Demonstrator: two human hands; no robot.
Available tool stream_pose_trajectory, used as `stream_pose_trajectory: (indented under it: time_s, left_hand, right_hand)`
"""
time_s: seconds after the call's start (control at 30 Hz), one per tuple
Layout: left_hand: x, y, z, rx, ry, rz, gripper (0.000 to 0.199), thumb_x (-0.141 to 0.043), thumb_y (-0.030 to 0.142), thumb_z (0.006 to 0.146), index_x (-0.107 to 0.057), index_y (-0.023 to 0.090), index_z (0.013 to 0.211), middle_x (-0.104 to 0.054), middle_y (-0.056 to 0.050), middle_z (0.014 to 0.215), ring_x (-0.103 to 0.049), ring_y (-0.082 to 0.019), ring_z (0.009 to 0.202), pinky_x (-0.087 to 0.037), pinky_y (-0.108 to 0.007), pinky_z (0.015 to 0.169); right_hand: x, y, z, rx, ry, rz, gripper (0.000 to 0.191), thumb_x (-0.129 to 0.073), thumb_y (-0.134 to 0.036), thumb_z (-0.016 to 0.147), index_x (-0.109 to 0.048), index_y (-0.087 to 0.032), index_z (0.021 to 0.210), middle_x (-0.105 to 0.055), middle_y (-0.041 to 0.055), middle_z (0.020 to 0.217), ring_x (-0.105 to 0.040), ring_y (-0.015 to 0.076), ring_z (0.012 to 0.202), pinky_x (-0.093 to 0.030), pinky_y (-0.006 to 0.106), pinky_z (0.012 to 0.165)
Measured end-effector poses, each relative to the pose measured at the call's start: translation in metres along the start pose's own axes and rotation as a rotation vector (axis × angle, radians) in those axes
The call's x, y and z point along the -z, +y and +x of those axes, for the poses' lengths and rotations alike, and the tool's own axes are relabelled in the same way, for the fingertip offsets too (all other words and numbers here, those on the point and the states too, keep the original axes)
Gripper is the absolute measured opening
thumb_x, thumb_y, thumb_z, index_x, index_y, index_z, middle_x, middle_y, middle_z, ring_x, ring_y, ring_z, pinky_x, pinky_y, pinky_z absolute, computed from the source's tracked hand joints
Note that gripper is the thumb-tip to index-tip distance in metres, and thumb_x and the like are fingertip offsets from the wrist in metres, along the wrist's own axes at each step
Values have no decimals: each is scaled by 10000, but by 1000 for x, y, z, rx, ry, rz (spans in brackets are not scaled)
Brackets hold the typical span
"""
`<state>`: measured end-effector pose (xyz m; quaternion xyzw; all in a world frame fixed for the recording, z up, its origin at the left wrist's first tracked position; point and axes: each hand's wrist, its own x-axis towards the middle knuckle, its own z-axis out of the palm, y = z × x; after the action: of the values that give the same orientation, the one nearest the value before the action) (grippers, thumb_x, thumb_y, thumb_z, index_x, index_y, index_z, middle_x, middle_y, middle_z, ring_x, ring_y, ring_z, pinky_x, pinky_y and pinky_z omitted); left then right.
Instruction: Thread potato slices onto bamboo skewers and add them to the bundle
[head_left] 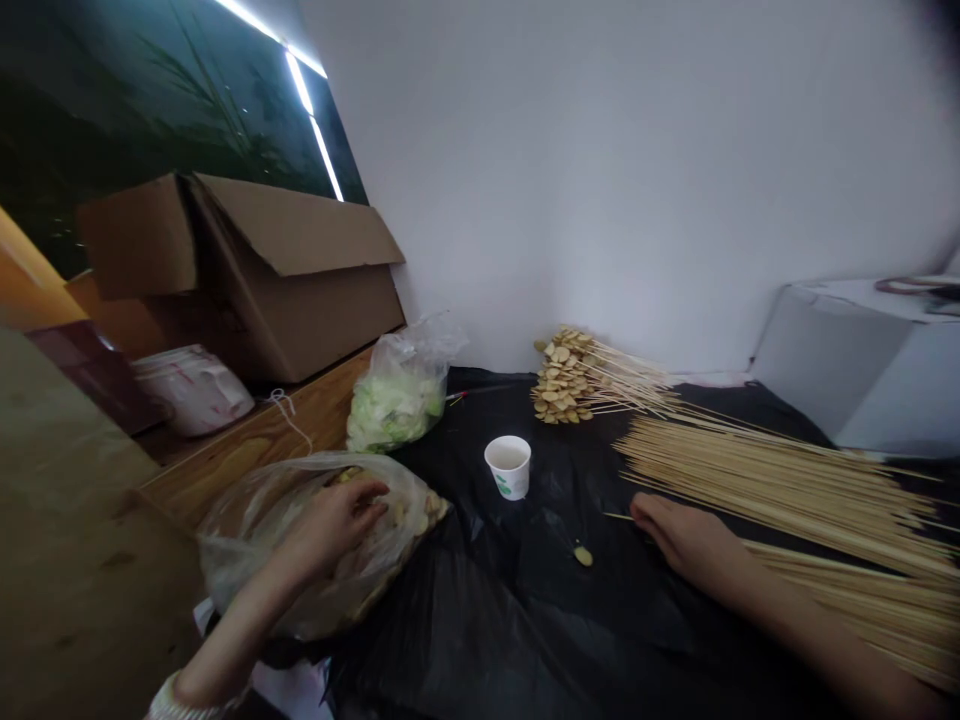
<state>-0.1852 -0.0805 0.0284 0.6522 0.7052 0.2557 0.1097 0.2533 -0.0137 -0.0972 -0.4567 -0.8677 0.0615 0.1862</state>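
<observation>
Left hand enters plastic bag; right hand holds skewer.

One head-worn camera — faced forward and down, close over the left hand, right hand and black-sheeted counter.

I'm facing a plain white wall that meets a dark glossy panel reflecting a bright strip light. An open cardboard carton stands against them, and a white boxy block sits off to my right.
</observation>
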Motion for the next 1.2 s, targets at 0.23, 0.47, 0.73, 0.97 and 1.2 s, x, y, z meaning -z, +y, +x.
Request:
stream_pose_trajectory:
  time_s: [0.23, 0.47, 0.73, 0.97, 1.2]
  left_hand:
    - [-94, 70, 38, -193, 93, -297, 1116, -787, 365, 545, -172, 184, 1458, -489, -179, 1335, -489, -283, 1205, -409, -401, 952]
    - [-136, 98, 39, -415, 90, -402, 964, -687, 181, 667, -150, 275, 1462, -590, -48, 1205, -565, -207, 1086, -386, -354, 974]
    - [-126, 122, 15, -316, 100, -729, 836, -744, 198, 620, -394, 255, 1377, -576, -70, 1229, -510, -249, 1164, -309, -355, 1041]
    - [-163, 155, 21, 20, -126, -1243, 942, -807, 180, 552, -358, 227, 1378, -638, -55, 980, -615, -212, 925, -452, -341, 880]
    - [-198, 168, 14, 268, -530, -1668, 580, -713, 187, 693, -507, 236, 1233, -625, -70, 1039, -609, -189, 897, -489, -356, 814]
  right_hand:
    - [3, -2, 0, -20, -27, -39, 167, -304, -213, 929, -433, -230, 824, -580, 6, 774, -574, 157, 699, -370, 260, 627]
    - [4, -1, 2, -29, -14, -40, 165, -321, -223, 928, -456, -222, 833, -592, 18, 782, -579, 164, 711, -374, 259, 622]
    - [12, -4, 1, -21, 83, -88, 201, -324, -227, 940, -508, -209, 863, -629, 29, 794, -615, 167, 722, -420, 265, 646]
    - [24, -6, 0, -94, 491, -168, 410, -439, -505, 901, -542, -162, 1101, -681, 93, 931, -653, 215, 813, -479, 309, 692]
    - [21, -32, 0, -70, 434, -279, 641, -458, -632, 828, -480, -140, 1239, -632, 131, 1046, -645, 246, 834, -487, 299, 566]
